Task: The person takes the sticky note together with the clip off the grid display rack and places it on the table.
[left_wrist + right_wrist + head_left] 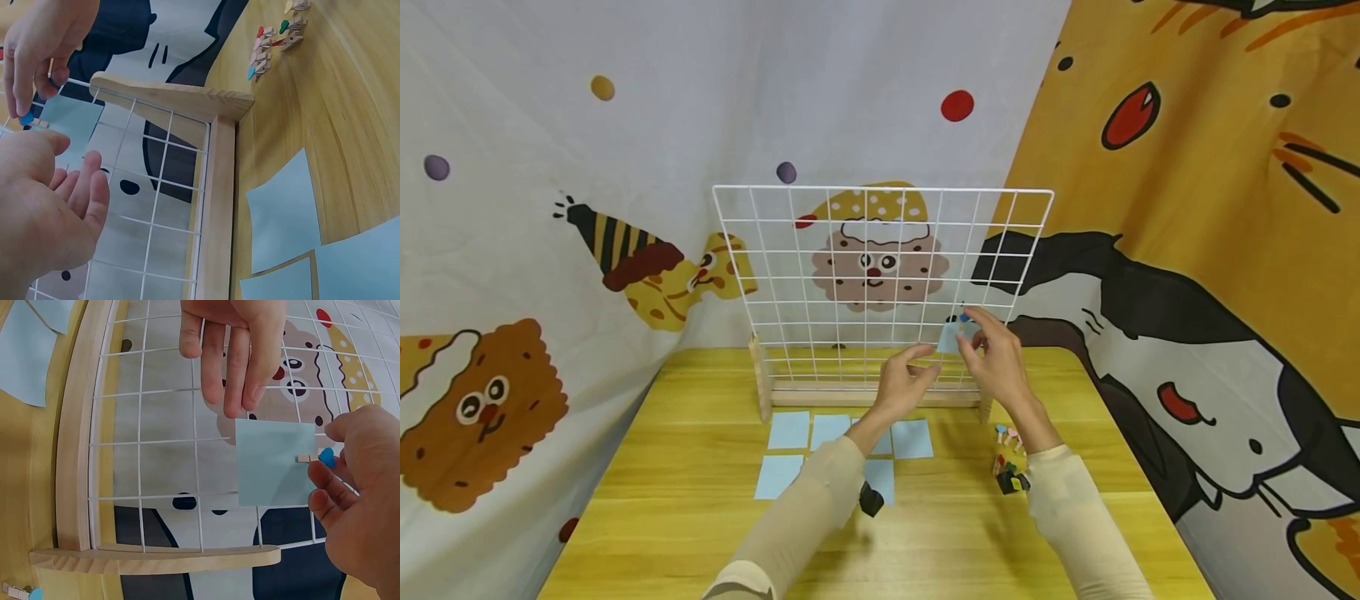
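Observation:
A pale blue paper note [269, 469] lies against the lower right part of a white wire grid [880, 190]. At its edge sits a small wooden clothespin [305, 459] with a blue heart on it. My right hand [1000, 362] is beside that clothespin, thumb and index finger spread apart, fingertips right by the heart. My left hand [904, 385] is at the other side of the note, its fingers extended and holding nothing. In the right wrist view the left fingertips [234, 403] end just by the note's edge.
The grid stands in a wooden base [865, 397] with wooden feet. Several blue notes [788, 430] lie in rows on the wooden table [685, 467], partly covered by my left forearm. Small clothespins with coloured tops [262, 59] lie by my right forearm. A printed cloth [850, 83] hangs behind.

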Demonstrator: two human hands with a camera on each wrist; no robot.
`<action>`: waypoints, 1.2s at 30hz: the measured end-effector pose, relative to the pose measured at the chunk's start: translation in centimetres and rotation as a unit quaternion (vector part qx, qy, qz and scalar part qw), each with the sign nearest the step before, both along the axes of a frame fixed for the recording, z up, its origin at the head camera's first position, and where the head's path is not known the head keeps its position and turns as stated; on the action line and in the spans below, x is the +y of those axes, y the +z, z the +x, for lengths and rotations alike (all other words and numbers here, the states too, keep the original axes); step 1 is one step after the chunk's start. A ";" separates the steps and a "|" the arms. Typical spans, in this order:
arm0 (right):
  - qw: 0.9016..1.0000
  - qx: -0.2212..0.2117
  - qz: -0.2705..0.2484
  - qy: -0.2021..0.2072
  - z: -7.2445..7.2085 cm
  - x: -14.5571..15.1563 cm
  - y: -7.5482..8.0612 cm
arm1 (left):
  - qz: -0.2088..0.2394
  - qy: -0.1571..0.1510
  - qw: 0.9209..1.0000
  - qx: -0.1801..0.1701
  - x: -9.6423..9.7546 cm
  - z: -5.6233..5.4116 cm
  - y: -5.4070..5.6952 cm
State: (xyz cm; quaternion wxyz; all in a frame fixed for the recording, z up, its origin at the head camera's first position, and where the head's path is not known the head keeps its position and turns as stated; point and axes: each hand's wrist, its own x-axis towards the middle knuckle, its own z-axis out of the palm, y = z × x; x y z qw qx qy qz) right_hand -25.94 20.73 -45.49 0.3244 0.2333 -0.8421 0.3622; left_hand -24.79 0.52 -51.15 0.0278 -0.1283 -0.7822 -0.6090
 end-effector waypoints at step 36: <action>0.999 0.031 -0.008 -0.007 -0.7 -0.4 -0.3 | 0.028 -0.006 1.000 0.011 0.9 -1.3 0.7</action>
